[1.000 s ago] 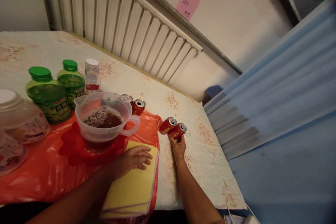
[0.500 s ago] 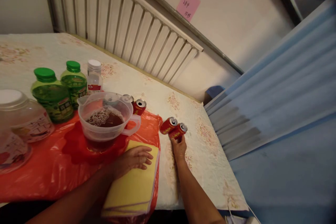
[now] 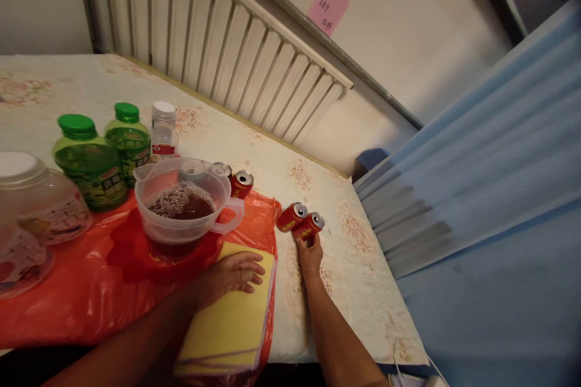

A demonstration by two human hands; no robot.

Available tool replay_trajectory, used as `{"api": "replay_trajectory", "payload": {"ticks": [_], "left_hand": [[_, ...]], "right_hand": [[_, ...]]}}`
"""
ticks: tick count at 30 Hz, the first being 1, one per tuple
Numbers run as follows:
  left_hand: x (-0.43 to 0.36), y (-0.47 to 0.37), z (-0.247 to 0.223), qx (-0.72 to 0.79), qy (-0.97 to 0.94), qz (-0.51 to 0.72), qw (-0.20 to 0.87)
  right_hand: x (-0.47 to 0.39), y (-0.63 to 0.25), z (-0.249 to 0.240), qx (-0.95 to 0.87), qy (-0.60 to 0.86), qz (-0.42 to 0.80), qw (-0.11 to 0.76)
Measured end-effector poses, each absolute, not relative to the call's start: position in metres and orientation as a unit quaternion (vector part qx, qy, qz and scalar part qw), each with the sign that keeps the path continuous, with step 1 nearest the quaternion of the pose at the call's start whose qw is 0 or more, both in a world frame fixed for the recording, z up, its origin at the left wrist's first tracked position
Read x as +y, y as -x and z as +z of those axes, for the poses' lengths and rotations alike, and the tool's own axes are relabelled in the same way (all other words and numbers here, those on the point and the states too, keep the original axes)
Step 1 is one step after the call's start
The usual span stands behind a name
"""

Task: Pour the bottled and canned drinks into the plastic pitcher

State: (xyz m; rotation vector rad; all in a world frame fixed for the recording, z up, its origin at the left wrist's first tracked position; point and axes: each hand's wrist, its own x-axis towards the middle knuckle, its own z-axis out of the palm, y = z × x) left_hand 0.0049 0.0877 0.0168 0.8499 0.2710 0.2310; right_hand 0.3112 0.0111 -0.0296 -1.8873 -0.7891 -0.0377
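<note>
jug [image 3: 175, 231] beyond left hand [image 3: 236, 272] spread (over yellow cloth [image 3: 231, 323]), right hand [image 3: 312, 256] gripping red can [image 3: 308, 228], second can [image 3: 291, 217] alongside

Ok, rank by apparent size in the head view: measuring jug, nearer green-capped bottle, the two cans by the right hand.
1. Measuring jug
2. Nearer green-capped bottle
3. Left can and right can: too alike to rank.

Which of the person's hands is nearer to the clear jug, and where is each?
Left. The left hand is over the yellow sheets, just nearside of the jug. The right hand is farther off to the jug's right, fingers on a red can.
</note>
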Motion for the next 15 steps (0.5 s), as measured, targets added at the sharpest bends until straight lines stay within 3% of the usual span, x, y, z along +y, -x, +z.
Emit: {"api": "replay_trajectory", "payload": {"ticks": [15], "left_hand": [[0.0885,-0.0044,0.0157,0.127,-0.409,0.116,0.896]], "right_hand": [[0.0111,-0.3102,-0.0288,-0.332,0.793,-0.021,0.510]]}}
